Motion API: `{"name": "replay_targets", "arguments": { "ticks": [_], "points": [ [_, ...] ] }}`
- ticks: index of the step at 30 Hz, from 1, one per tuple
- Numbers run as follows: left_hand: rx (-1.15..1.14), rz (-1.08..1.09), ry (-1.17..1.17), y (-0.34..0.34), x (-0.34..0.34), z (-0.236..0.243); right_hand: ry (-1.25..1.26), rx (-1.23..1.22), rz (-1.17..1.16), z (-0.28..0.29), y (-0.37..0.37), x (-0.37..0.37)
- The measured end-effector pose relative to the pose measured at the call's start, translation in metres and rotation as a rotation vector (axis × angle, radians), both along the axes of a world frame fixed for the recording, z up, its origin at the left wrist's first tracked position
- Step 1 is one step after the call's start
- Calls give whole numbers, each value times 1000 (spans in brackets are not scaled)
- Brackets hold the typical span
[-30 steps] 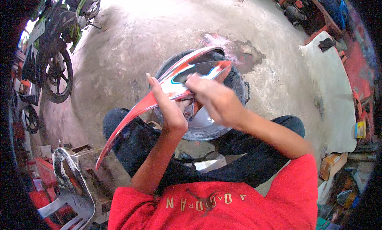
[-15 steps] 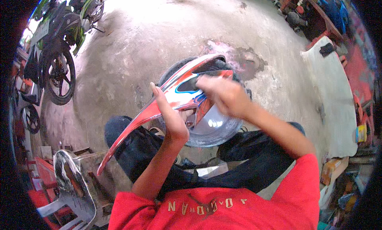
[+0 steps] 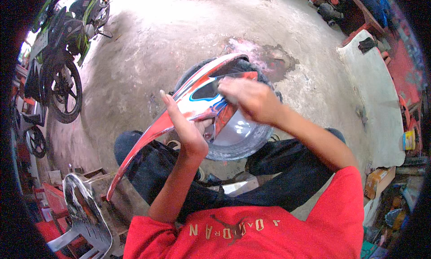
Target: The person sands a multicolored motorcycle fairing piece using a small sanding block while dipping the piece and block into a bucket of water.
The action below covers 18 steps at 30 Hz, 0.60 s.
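A long, curved motorcycle body panel (image 3: pixel 155 130), red, white and blue, slants across my lap from upper right to a thin tip at lower left. My left hand (image 3: pixel 186 132) grips its near edge, thumb laid along the top and fingers curling underneath. My right hand (image 3: pixel 251 97), slightly blurred, presses bunched fingers onto the panel's upper part beside a dark opening. Whatever lies under those fingertips is hidden. Below the panel stands a round dark tub (image 3: pixel 244 153) with cloudy liquid in it, partly covered by the panel and my hands.
Motorbikes (image 3: pixel 65 86) are parked at the left. A paint-smeared plastic chair (image 3: pixel 85 205) stands at lower left. Along the right lies a long pale board (image 3: pixel 379 111), with a yellow container (image 3: pixel 408 140) near its edge. A wet patch (image 3: pixel 280 61) marks the concrete floor beyond the tub.
My right hand has shifted a little along the panel, fingers still pressed to it. The left hand keeps its hold. The whole view has tilted slightly.
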State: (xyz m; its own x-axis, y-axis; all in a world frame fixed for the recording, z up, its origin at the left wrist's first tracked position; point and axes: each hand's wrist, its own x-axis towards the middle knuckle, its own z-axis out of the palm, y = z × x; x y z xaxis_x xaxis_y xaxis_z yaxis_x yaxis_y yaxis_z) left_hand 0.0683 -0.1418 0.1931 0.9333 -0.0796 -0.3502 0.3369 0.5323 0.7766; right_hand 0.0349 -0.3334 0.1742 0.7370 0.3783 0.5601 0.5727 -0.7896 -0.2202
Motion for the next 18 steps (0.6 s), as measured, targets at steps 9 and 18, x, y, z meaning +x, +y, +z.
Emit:
{"name": "replay_targets", "arguments": {
  "ticks": [9,18],
  "points": [
    [-83,-47,-59,7,7,-9,-75,57,134,17,29,-13],
    [-144,-110,-139,12,9,-26,-38,89,166,21,40,-27]
  ]
}}
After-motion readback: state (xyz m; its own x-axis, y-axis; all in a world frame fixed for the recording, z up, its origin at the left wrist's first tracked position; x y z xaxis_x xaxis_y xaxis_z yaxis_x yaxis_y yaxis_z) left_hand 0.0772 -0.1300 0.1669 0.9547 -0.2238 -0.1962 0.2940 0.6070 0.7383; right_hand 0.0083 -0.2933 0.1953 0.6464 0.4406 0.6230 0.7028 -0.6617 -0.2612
